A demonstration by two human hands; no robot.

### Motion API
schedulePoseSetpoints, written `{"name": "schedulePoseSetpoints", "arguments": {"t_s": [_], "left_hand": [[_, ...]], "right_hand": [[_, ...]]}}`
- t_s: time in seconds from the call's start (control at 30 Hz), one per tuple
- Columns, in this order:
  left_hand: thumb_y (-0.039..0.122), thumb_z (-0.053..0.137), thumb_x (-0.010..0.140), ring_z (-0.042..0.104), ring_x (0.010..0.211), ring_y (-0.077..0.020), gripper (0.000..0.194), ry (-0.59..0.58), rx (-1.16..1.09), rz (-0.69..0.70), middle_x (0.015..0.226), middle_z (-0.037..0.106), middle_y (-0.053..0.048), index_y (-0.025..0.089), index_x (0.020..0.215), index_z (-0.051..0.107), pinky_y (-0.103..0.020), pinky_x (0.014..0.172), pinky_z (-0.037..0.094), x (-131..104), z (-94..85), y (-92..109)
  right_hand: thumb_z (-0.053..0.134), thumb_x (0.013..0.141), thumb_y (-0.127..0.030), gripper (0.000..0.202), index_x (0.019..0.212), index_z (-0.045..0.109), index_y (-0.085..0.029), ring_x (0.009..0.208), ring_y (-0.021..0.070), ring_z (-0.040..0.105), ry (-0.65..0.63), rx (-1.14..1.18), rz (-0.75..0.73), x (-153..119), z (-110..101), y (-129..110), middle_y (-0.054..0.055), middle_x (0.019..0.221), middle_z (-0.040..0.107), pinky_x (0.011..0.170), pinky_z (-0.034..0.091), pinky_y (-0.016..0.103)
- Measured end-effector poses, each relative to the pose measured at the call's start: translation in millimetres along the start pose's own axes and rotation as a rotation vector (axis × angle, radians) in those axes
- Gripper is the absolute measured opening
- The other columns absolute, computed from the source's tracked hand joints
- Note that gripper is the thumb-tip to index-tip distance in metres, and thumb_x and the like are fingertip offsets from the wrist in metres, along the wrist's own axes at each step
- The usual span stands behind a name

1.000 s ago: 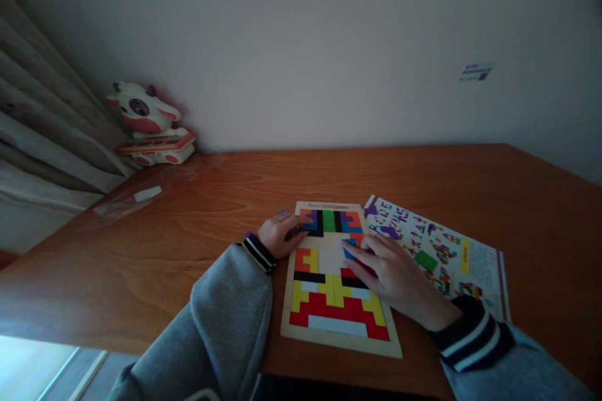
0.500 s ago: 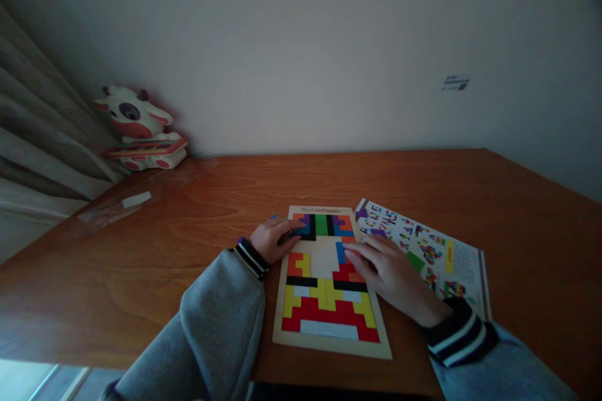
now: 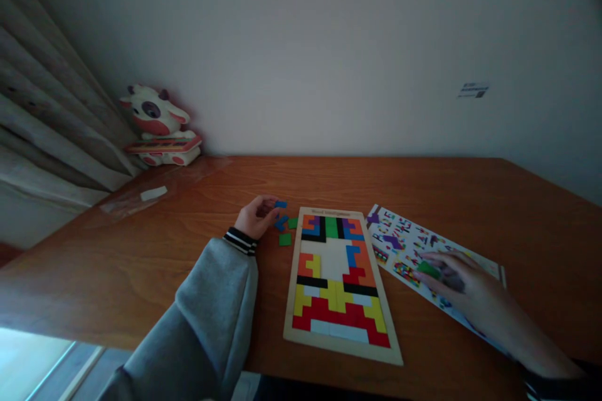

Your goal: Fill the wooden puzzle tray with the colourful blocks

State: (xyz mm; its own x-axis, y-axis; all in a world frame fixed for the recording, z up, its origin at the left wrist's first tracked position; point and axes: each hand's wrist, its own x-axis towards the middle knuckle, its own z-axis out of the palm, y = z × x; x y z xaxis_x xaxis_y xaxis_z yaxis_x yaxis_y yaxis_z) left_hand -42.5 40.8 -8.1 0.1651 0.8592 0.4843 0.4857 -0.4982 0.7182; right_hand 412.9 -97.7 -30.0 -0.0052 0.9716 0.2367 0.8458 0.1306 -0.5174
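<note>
**Status Change: Work Is Shifting from the Centre to Both Sides**

The right grip [image 3: 463, 282] is now reaching right of centre, its thumb and fingers bracketing a green piece [image 3: 429, 268] on the printed sheet [image 3: 409, 250]; whether it is already pinching, one cannot tell. Half a second ago it was working at the board's right side. The left grip [image 3: 256, 216] is likewise leaving the board's upper-left corner. Its fingers are curling beside an upper blue piece [image 3: 281, 204]; a firm hold cannot be confirmed.

A lower blue piece [image 3: 282, 222] and two green tiles [image 3: 285, 239] are lying close by, left of the board. The board [image 3: 345, 345] is lying just right of the frame's centre, with neither hand touching it. An inset blue piece [image 3: 352, 255], which the right fingers were attending to, is sitting uncovered among its neighbours.

A bare area is remaining in the board's upper middle. In judgement, placing is pausing and attention is passing to loose pieces. All items are resting on the counter [image 3: 211, 200].
</note>
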Motion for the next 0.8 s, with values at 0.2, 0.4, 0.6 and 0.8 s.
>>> {"name": "schedulePoseSetpoints", "arguments": {"t_s": [0.2, 0.4, 0.6, 0.8], "left_hand": [[0.033, 0.054, 0.095, 0.068, 0.072, -0.0139, 0.028, -0.161, 0.191, 0.183, 0.092, 0.073, -0.005, 0.018, 0.115, 0.066, -0.024, 0.066, 0.057, -3.0, -4.3, -4.9], [0.032, 0.051, 0.095, 0.070, 0.078, -0.0153, 0.029, -0.186, 0.223, 0.160, 0.097, 0.074, -0.006, 0.019, 0.116, 0.066, -0.023, 0.067, 0.057, -2.6, -4.0, -5.7], [0.034, 0.061, 0.090, 0.070, 0.069, -0.0148, 0.029, -0.150, -0.005, 0.031, 0.090, 0.075, -0.005, 0.017, 0.113, 0.064, -0.025, 0.065, 0.059, -7.2, 7.2, 3.6], [0.034, 0.065, 0.088, 0.072, 0.075, -0.0165, 0.038, -0.213, -0.204, 0.016, 0.098, 0.072, -0.009, 0.014, 0.121, 0.060, -0.026, 0.066, 0.060, -15.5, 26.4, 16.3]], "right_hand": [[0.061, 0.079, -0.068, 0.048, 0.099, 0.074, -0.026, 0.082, 0.0269, 0.072, -0.013, 0.053, 0.013, 2.0, -2.4, 7.9, 0.010, 0.099, 0.075, 0.069, 0.061, 0.038], [0.050, 0.091, -0.054, 0.039, 0.096, 0.074, -0.025, 0.090, 0.0268, 0.072, 0.018, -0.196, -0.122, 10.5, -11.6, 0.0, 0.010, 0.104, 0.075, 0.076, 0.059, 0.037], [0.040, 0.095, -0.040, 0.037, 0.092, 0.072, -0.020, 0.080, 0.0272, 0.074, 0.089, -0.304, -0.227, 34.8, -12.7, -28.0, 0.012, 0.094, 0.076, 0.072, 0.057, 0.037], [0.042, 0.096, -0.043, 0.036, 0.093, 0.070, -0.021, 0.064, 0.0229, 0.072, 0.061, -0.073, -0.143, 77.8, 3.9, -79.3, 0.006, 0.074, 0.076, 0.057, 0.050, 0.031]]}}
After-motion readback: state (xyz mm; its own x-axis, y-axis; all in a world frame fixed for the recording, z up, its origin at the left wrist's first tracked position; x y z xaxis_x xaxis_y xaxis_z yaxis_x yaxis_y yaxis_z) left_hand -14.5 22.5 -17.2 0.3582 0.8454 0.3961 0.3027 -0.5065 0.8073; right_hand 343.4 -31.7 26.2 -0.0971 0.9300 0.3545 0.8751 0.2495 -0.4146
